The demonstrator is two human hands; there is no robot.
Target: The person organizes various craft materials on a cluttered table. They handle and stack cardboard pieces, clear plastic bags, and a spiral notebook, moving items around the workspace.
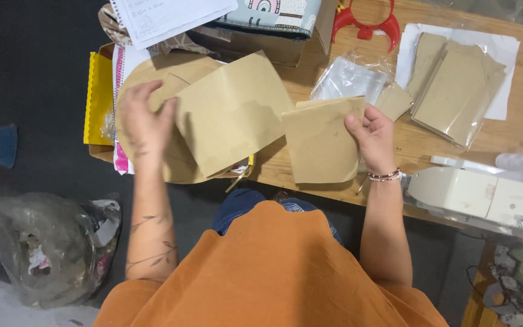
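Seen from above, a person in an orange top works at a wooden worktop [516, 91], one piece of flat tan kraft paper in each hand. The left hand [143, 124], left of centre in the frame, closes its grip on the edge of a large squarish tan paper sheet [231, 112], tilted and lying over a rounded tan card cut-out [152, 79] beneath it. The hand is blurred, so how its fingers lie on the sheet is hard to make out. The right hand [373, 136], right of centre, pinches the right edge of a smaller tan paper piece with one rounded lower corner [319, 142], thumb on top, held just over the worktop's near edge. The two pieces almost meet at the centre of the frame.

In the upper right lies one clear plastic bag of tan paper pieces [458, 91] on a white sheet, with one empty clear plastic bag [346, 79] near the centre top. One red plastic horned piece [367, 24] sits at the top edge. One cream sewing machine [485, 197] fills the lower right, and one grey plastic bag of scraps [52, 245] rests on the floor at lower left.
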